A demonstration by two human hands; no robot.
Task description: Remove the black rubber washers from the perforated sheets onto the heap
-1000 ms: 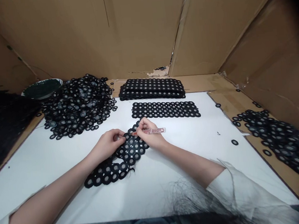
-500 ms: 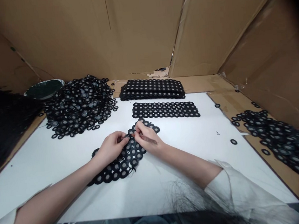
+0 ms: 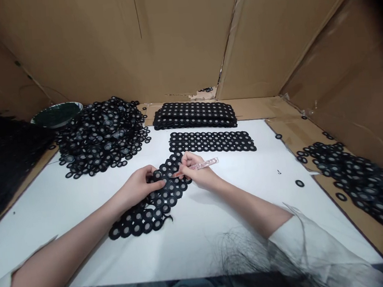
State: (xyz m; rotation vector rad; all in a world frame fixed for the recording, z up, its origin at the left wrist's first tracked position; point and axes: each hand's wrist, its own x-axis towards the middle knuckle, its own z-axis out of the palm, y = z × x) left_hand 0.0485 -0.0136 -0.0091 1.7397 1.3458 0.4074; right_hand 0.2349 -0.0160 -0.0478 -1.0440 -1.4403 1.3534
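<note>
A panel of joined black rings with pale centres (image 3: 141, 222) lies at a slant on the white tabletop, a loose black end at its near edge. My left hand (image 3: 143, 183) is closed on the panel's left side, thumb and fingers pinching a ring at about mid-length. In my right hand (image 3: 196, 170) is a slim tool with a clear pinkish, printed handle (image 3: 208, 163). Its narrow tip points left onto the rings, close to my left thumb. Whether the tip passes through a ring is too small to tell.
A large heap of loose rings (image 3: 102, 134) stands at the left, beside a shallow bowl (image 3: 56, 115). Behind my hands lie a flat ring panel (image 3: 211, 141) and stacked panels (image 3: 193, 115). More rings (image 3: 361, 181) lie on cardboard at the right. Cardboard walls (image 3: 181, 40) enclose the table.
My right hand has shifted slightly right and turned, so the tool's handle now sticks out to the right. My left fingers have opened a little around the panel's edge, which has moved slightly.
</note>
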